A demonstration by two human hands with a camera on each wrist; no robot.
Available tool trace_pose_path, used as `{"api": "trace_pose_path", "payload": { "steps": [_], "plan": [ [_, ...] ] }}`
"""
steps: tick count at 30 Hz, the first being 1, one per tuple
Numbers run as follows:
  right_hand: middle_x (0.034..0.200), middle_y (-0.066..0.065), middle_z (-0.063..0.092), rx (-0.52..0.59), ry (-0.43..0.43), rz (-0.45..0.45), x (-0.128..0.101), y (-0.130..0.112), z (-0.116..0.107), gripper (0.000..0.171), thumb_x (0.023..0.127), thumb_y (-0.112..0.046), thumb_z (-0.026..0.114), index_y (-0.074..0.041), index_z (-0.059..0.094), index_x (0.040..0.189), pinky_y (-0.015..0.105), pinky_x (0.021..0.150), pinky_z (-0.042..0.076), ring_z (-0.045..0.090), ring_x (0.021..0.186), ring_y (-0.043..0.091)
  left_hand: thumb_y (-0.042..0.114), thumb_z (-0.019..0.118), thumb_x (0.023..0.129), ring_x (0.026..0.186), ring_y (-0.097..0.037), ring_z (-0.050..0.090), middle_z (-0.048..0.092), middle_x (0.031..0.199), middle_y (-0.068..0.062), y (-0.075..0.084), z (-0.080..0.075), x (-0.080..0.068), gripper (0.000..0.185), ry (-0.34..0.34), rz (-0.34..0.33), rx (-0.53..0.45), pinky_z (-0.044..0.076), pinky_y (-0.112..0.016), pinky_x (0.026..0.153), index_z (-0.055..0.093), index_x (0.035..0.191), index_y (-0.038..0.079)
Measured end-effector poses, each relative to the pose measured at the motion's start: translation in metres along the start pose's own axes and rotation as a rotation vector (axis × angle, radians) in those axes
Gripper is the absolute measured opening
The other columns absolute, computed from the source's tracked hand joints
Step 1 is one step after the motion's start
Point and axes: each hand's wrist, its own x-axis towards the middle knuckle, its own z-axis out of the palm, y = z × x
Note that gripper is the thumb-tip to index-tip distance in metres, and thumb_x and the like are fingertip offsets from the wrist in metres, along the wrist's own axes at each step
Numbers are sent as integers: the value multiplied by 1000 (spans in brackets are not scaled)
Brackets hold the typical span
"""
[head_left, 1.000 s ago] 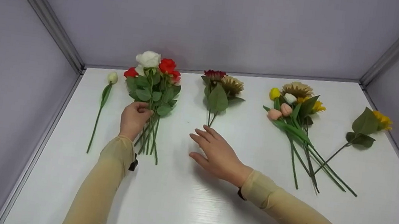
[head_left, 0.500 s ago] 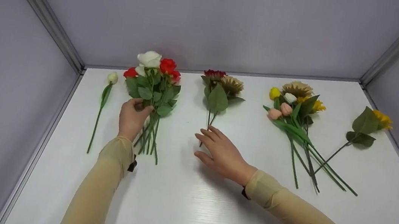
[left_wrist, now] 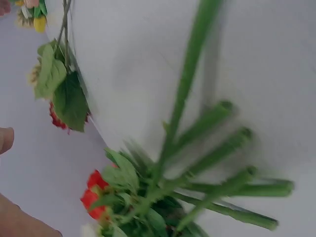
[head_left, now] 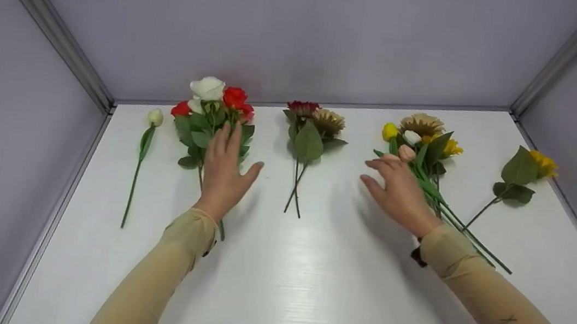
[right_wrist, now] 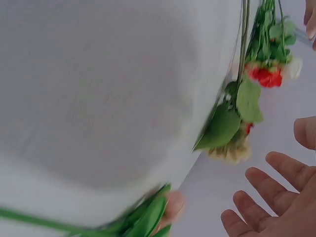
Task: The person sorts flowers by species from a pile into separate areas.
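Note:
My left hand is over the bunch of roses, with its fingers straight and its thumb spread to the right. White and red blooms show past the fingertips, and the hand hides much of the stems in the head view. In the left wrist view the cut rose stems fan out on the table. My right hand overlaps the mixed bunch with pink tulips, its fingers extended and nothing between them. In the right wrist view its fingers are spread apart. Between the hands lie two crossed stems with a burgundy and a beige flower.
A single white tulip lies at the far left of the white table. At the far right lies a yellow sunflower with broad leaves. Grey walls enclose the table at the back and sides.
My left hand has let go of the rose stems and moved right, its fingers straightening over the bunch. My right hand has moved right, from the middle flowers to the tulip bunch.

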Motion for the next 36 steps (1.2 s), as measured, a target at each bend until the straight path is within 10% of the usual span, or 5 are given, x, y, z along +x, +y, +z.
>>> {"api": "trace_pose_path", "payload": {
  "steps": [9, 18, 25, 36],
  "plan": [
    [133, 29, 59, 3, 48, 263, -22, 75, -73, 51, 107, -37, 53, 4, 63, 135, 64, 100, 42, 53, 123, 48, 50, 63, 100, 156, -32, 9, 9, 171, -11, 80, 33, -19, 87, -248, 443, 197, 3, -48, 125, 17, 166, 16],
    [126, 30, 64, -26, -242, 359, -47, 119, -102, 46, 107, -33, 54, 6, 67, 127, 63, 91, 49, 60, 113, 48, 58, 56, 101, 156, -29, 11, 13, 171, -9, 140, 68, -50, 84, -437, 786, 300, 3, -46, 126, 16, 166, 21],
    [113, 18, 72, 27, -398, 370, -60, 129, -104, 39, 101, -31, 65, 2, 73, 120, 54, 82, 56, 68, 99, 33, 64, 52, 100, 156, -24, 11, 12, 171, -4, 174, 97, -76, 84, -543, 913, 386, 4, -41, 126, 16, 166, 26],
    [98, 6, 75, 38, -414, 371, -66, 131, -96, 29, 97, -27, 71, -2, 77, 111, 37, 70, 54, 67, 84, 21, 65, 49, 100, 155, -24, 17, 19, 170, -3, 193, 124, -99, 81, -586, 991, 395, 12, -41, 125, 18, 166, 28]
  ]
}}
